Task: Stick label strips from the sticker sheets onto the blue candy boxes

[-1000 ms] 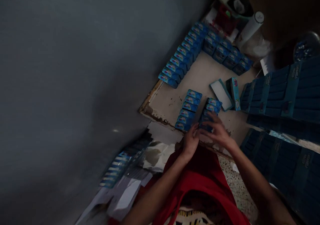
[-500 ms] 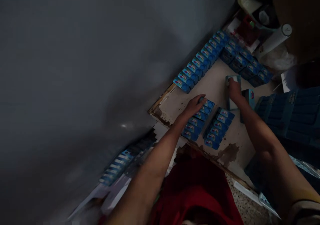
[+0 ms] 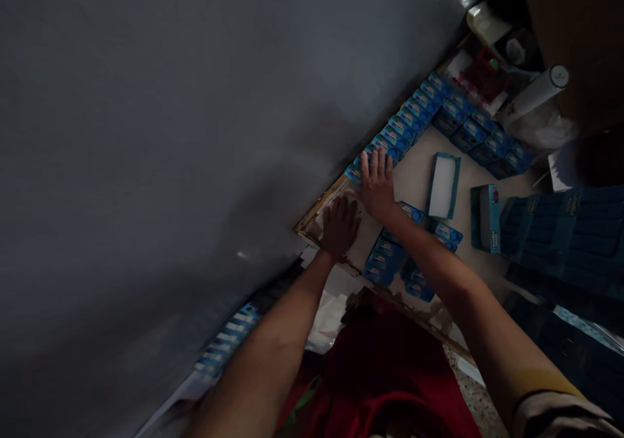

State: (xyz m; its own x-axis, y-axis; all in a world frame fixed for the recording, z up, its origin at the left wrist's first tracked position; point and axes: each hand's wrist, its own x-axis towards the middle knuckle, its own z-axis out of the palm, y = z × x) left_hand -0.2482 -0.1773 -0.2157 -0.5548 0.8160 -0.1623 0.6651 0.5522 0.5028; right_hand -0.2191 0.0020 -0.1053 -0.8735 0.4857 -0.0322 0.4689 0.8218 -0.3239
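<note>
My right hand (image 3: pixel 377 188) has its fingers spread over the near end of a long row of small blue packs (image 3: pixel 402 127) along the wall. My left hand (image 3: pixel 340 225) is open just below it, fingers apart, over the worn tabletop near the corner. Neither hand grips anything. Two shorter groups of blue packs, one on the left (image 3: pixel 383 260) and one on the right (image 3: pixel 447 232), lie partly hidden under my right forearm. Beyond that arm are an open, pale-lined box (image 3: pixel 443 188) and a second open box (image 3: pixel 486 220).
A block of blue packs (image 3: pixel 480 136) stands at the back of the table. Large stacked blue packages (image 3: pixel 565 230) fill the right side. A white cylinder (image 3: pixel 539 90) leans at the back right. The grey wall (image 3: pixel 195 132) borders the table's left side.
My right hand has left the open box and crossed left to the row by the wall. My left hand has come off the short pack group and moved down and left onto the tabletop.
</note>
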